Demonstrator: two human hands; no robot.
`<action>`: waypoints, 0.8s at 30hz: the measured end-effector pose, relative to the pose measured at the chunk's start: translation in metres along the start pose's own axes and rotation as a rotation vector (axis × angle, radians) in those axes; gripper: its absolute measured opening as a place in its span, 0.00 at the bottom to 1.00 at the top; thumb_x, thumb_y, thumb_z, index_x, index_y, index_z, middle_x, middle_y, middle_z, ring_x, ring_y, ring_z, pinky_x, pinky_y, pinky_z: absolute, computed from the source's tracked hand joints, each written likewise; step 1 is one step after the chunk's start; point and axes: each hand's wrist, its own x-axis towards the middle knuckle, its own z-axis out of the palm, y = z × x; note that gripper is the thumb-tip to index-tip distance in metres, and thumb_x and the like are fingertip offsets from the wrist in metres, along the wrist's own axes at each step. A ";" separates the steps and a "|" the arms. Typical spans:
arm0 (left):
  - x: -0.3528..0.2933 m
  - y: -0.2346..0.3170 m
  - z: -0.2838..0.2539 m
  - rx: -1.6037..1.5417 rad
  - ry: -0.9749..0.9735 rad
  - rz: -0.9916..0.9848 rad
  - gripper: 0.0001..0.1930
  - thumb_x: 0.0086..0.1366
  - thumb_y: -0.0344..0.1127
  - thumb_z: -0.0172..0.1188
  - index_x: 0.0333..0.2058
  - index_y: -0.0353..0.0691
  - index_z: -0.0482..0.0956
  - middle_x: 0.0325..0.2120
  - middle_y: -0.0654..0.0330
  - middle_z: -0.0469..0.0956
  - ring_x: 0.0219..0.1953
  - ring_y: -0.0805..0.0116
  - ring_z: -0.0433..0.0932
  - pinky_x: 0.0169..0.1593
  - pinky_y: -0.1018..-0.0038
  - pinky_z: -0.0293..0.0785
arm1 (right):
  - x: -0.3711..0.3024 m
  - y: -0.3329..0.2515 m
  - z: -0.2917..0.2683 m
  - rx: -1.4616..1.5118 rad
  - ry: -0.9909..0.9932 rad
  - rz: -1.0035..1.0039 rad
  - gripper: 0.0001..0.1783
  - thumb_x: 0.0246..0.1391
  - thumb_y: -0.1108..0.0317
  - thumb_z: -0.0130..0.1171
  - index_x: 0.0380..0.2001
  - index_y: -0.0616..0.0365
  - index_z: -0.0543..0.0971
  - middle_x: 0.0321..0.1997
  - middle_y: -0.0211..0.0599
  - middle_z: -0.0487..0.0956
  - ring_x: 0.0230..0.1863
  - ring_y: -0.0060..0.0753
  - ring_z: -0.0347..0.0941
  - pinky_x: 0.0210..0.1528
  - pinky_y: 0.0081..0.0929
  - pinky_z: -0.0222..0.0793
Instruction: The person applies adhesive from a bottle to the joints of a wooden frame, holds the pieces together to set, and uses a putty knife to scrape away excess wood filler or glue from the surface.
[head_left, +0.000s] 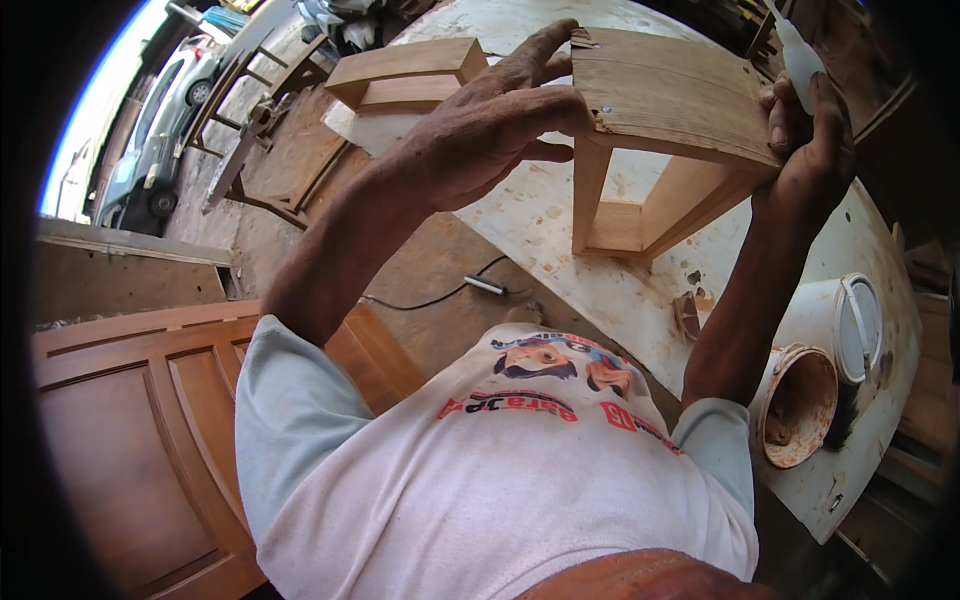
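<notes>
An open wooden box frame (672, 92) stands on the white, stained tabletop (520, 215), its solid board on top and its open side facing me. My left hand (500, 120) reaches to the board's left edge, fingers stretched and apart, fingertips at the corners. Small marks or holes show at those corners. A white squeeze bottle (798, 62) with a thin nozzle is gripped in my right hand (812, 165), nozzle pointing up. The same hand rests against the frame's right end. Beyond my left wrist, a second wooden box frame (405, 65) lies on the table.
Two white buckets, one lidded (838, 320) and one with a brown-crusted mouth (800, 410), lie by my right arm. A panelled wooden door (130, 440) is at lower left. A black cable (425, 303) runs across the floor. Wooden frames and parked cars (160, 130) stand far left.
</notes>
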 end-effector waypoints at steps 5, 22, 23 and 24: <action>-0.003 -0.001 0.004 -0.036 0.007 -0.022 0.54 0.62 0.45 0.64 0.75 0.36 0.36 0.71 0.45 0.56 0.69 0.51 0.62 0.69 0.48 0.61 | -0.001 0.000 -0.001 -0.016 -0.020 -0.008 0.18 0.63 0.63 0.58 0.44 0.72 0.78 0.29 0.41 0.80 0.21 0.19 0.63 0.36 0.22 0.70; -0.001 -0.004 0.003 -0.094 0.034 -0.012 0.47 0.64 0.35 0.58 0.76 0.41 0.41 0.71 0.46 0.57 0.68 0.56 0.65 0.69 0.55 0.63 | -0.004 -0.005 0.009 -0.042 -0.017 -0.041 0.13 0.61 0.64 0.58 0.33 0.65 0.81 0.25 0.37 0.82 0.17 0.17 0.64 0.32 0.23 0.73; -0.001 -0.003 0.004 -0.106 0.024 -0.009 0.47 0.64 0.35 0.58 0.76 0.41 0.41 0.71 0.46 0.57 0.68 0.57 0.65 0.70 0.55 0.62 | -0.003 -0.005 0.007 -0.052 -0.027 -0.038 0.13 0.61 0.63 0.58 0.34 0.65 0.81 0.25 0.36 0.82 0.17 0.17 0.64 0.33 0.23 0.73; 0.001 -0.002 0.004 -0.116 0.012 0.002 0.47 0.64 0.35 0.59 0.76 0.41 0.41 0.71 0.46 0.57 0.68 0.57 0.65 0.70 0.55 0.62 | 0.000 -0.005 0.004 -0.062 -0.038 -0.043 0.13 0.61 0.63 0.58 0.35 0.66 0.81 0.25 0.36 0.81 0.17 0.17 0.64 0.33 0.23 0.73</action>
